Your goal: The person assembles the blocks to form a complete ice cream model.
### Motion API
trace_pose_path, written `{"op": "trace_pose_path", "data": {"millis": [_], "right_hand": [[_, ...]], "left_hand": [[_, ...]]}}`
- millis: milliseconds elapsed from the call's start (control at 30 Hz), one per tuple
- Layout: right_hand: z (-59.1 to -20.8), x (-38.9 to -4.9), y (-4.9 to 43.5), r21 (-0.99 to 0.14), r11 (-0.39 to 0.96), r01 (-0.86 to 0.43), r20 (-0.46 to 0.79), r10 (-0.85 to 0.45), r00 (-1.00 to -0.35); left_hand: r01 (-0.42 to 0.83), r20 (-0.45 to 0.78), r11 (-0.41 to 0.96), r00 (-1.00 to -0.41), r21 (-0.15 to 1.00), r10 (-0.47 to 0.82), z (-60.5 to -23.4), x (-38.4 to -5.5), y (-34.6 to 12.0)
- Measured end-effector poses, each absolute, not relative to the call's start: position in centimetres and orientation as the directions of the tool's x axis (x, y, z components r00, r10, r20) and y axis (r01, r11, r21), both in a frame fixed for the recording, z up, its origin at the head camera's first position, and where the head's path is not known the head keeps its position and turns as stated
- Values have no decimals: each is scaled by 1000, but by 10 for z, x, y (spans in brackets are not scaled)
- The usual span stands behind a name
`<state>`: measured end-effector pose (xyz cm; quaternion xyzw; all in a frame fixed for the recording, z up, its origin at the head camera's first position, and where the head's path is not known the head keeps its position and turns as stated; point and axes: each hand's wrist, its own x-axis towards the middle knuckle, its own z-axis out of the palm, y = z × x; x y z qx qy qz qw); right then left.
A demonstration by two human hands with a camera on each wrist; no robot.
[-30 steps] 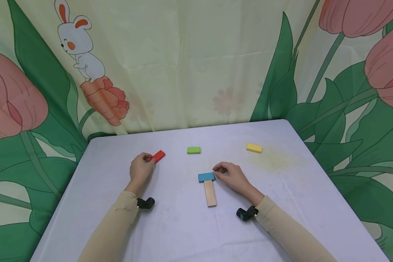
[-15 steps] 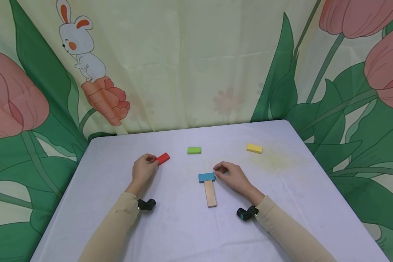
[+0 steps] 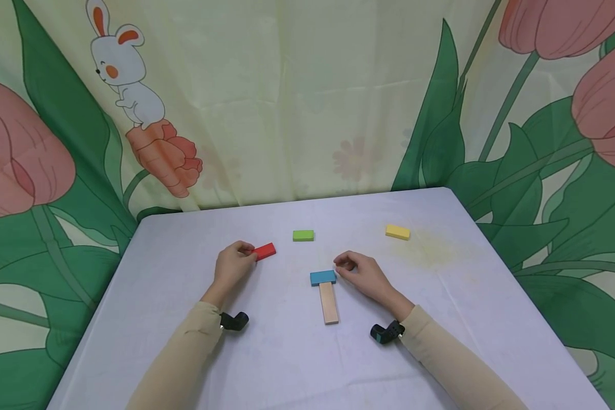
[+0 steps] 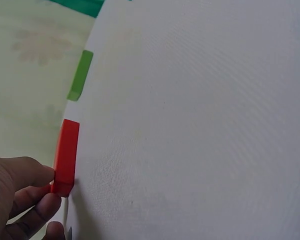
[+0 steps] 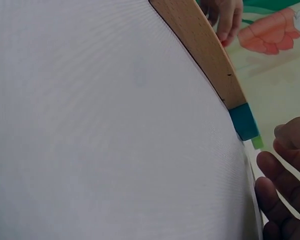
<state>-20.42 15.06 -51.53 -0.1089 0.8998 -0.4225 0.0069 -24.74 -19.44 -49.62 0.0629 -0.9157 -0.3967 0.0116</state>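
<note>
My left hand (image 3: 233, 266) pinches one end of a red block (image 3: 265, 251) between thumb and fingers. In the left wrist view the red block (image 4: 66, 155) points away from the fingertips, a shadow beside it on the cloth. A blue block (image 3: 323, 278) lies crosswise at the far end of a plain wooden block (image 3: 329, 303), together forming a T. Just right of the blue block is my right hand (image 3: 363, 276), fingers loosely bent and holding nothing. The right wrist view shows a gap between its fingertips and the blue block (image 5: 244, 122).
A green block (image 3: 303, 236) lies toward the back of the white-covered table (image 3: 287, 364). Farther right sits a yellow block (image 3: 397, 232). Behind the table hangs a printed curtain (image 3: 287, 102) with a rabbit and tulips.
The left hand has carried the red block to the right and slightly nearer, turning it closer to crosswise. My right hand and the other blocks have stayed put.
</note>
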Motion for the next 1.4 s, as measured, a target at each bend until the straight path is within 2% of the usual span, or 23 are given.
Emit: {"op": "trace_pose_path", "data": {"millis": [833,1400], "right_hand": [[-513,-205,151,-764,626,-156,48,-186,-981],[-510,-205,150,-771,619,-149,44,-182,-982]], "left_hand": [[-54,-26,651,-998,757,-53,-503,-248,-163],[-10,-3,677,-1000,736,-11,-503,-250,-141]]}}
